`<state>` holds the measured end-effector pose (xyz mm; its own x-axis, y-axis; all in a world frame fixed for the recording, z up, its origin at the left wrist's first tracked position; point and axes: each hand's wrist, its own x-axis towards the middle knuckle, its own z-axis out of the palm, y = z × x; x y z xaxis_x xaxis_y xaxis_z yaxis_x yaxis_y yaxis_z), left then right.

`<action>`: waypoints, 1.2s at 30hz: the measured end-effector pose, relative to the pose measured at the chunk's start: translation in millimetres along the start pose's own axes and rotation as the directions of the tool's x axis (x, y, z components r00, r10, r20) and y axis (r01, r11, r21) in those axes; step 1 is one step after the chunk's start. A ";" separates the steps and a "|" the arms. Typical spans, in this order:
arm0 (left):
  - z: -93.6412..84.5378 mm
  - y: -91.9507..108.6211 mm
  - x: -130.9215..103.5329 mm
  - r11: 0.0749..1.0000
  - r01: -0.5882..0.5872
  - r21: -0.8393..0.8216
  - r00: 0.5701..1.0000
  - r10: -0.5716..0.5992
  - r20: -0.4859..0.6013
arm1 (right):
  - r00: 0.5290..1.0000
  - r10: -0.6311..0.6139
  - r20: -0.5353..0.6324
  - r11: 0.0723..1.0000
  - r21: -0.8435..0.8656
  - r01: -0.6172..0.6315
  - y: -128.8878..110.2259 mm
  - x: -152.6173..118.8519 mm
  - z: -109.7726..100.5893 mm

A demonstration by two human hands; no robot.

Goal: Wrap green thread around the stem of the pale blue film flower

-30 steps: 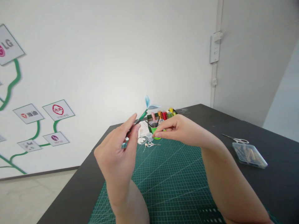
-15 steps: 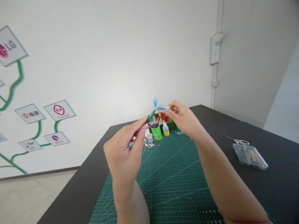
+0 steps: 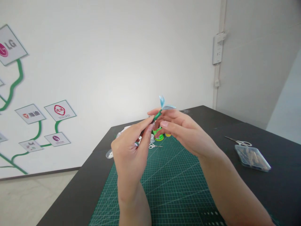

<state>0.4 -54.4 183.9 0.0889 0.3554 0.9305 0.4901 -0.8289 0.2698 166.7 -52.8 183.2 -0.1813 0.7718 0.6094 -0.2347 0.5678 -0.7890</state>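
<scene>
My left hand (image 3: 130, 146) is closed, its thumb and forefinger pinching the lower end of a small artificial flower. Two light blue petals (image 3: 167, 107) spread from the top of its green stem (image 3: 157, 115). Something dark and slim also shows in that pinch; its kind is not clear. My right hand (image 3: 182, 127) is beside the flower, fingers apart and curved behind the stem, thumb in front and separate. Whether its fingertips touch the stem I cannot tell. Both hands are raised above a green cutting mat (image 3: 174, 175).
Behind the hands stand a green can (image 3: 159, 134), mostly hidden, and small white-handled scissors (image 3: 154, 146). A shallow clear dish (image 3: 109, 153) lies at the left. Another pair of scissors (image 3: 242, 143) and a clear plastic box (image 3: 252, 158) lie on the black table (image 3: 277, 175) at the right.
My right hand has let go of the petal and moved left and lower, its fingers now opened behind the stem. My left hand has shifted slightly right with the flower.
</scene>
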 end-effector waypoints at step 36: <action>-2.6 16.0 -0.1 0.915 0.207 -0.345 0.953 -0.109 0.283 | 0.974 -0.116 -0.195 0.974 0.170 0.150 0.9 -10.6 29.6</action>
<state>5.9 -68.8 188.8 0.2764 0.5515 0.7870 0.1681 -0.8340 0.5255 140.1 -69.0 178.4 0.0366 0.7413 0.6702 -0.4184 0.6204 -0.6634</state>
